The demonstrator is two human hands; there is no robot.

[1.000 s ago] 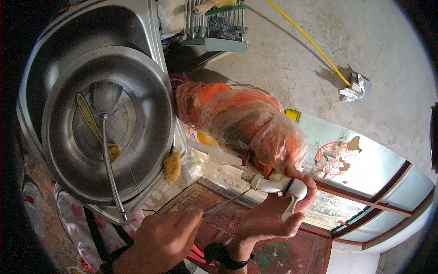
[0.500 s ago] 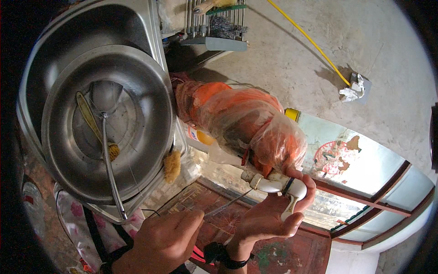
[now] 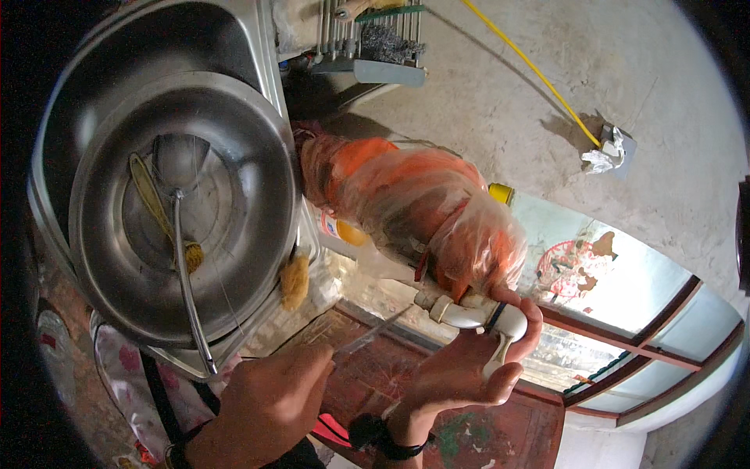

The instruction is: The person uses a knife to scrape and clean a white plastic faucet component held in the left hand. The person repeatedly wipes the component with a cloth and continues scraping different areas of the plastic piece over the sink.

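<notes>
My left hand (image 3: 273, 399) is closed in a fist round a thin metal tool (image 3: 371, 332). Its narrow shaft slants up toward a white plastic tap (image 3: 467, 316) but shows a gap from it; blur hides its exact kind. My right hand (image 3: 461, 367) cups the tap from behind, fingers round its bent end and thumb by the pale lever. A dark band circles the tap's body. Directly beyond the tap, an orange bundle wrapped in clear plastic (image 3: 422, 203) covers the pipe.
A steel basin (image 3: 269, 258) stands in the metal sink (image 3: 273, 70) on the left. Inside lie a spatula (image 3: 181, 234) and a yellow-handled brush (image 3: 148, 191). A tan scrubber (image 3: 294, 283) hangs by the sink edge. A wall rack (image 3: 388, 73) and a red-framed window (image 3: 648, 348) stand beyond.
My left hand has shifted slightly left and down, drawing the metal tool's tip back from the tap. My right hand keeps its hold on the tap.
</notes>
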